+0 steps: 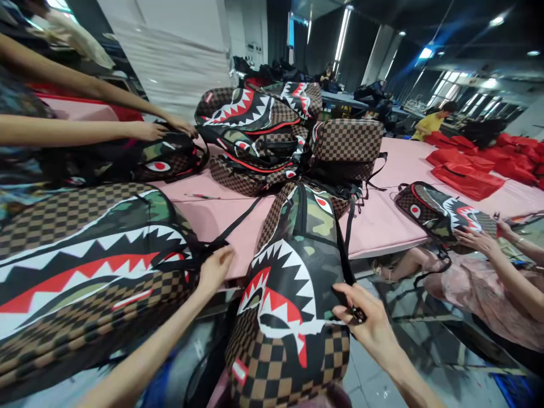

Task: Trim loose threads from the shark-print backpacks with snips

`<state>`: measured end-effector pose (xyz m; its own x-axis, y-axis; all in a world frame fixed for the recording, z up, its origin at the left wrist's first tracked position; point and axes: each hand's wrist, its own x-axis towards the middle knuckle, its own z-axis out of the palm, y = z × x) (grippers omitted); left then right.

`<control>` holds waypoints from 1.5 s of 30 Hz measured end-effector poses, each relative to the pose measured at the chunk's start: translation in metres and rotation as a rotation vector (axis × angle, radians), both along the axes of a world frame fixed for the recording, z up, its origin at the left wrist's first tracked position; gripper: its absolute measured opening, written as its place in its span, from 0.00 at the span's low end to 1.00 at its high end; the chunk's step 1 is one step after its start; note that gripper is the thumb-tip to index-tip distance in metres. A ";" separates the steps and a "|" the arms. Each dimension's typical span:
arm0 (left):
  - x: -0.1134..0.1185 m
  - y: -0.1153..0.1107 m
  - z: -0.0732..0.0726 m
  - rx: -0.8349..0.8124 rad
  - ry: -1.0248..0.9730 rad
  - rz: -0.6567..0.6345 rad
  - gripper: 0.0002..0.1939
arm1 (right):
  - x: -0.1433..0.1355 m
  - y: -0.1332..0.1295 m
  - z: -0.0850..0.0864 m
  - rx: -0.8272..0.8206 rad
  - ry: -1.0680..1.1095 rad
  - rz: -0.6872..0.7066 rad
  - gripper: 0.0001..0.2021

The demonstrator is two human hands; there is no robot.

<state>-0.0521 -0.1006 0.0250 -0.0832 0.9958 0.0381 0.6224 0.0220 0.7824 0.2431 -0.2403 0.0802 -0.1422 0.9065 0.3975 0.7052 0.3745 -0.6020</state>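
A backpack (pixel 323 260) with camouflage, brown-black checks and a shark-mouth print lies in front of me, its near end over the table's edge. My left hand (pixel 216 267) is closed on a black strap (pixel 240 220) left of that backpack. My right hand (pixel 369 320) pinches at the backpack's right side, with a small dark tool (pixel 357 313) held in the fingers. That tool's kind is mostly hidden by the hand. Another large shark-mouth backpack (pixel 85 249) fills the left side, close to my left forearm.
On the pink table (pixel 391 209) stand piled shark-print backpacks (pixel 250 119) and a checked backpack (pixel 348 140). A co-worker's hands (pixel 157 130) handle a bag at left; another's hands (pixel 480 241) hold a backpack (pixel 442 212) at right. Red bags (pixel 467 173) lie at the far right.
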 end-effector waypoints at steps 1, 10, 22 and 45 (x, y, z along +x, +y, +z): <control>0.003 0.003 0.014 0.072 -0.003 0.005 0.15 | -0.007 -0.005 -0.003 -0.001 -0.014 0.025 0.13; 0.079 0.046 0.123 0.289 0.614 -1.138 0.32 | -0.044 0.029 0.036 -0.126 -0.110 0.354 0.21; 0.073 0.001 0.100 0.327 0.817 -1.086 0.50 | -0.079 0.042 0.033 -0.286 -0.222 0.429 0.18; 0.024 -0.125 0.080 -1.256 -0.818 0.028 0.20 | -0.101 -0.015 0.002 0.398 -0.286 0.538 0.16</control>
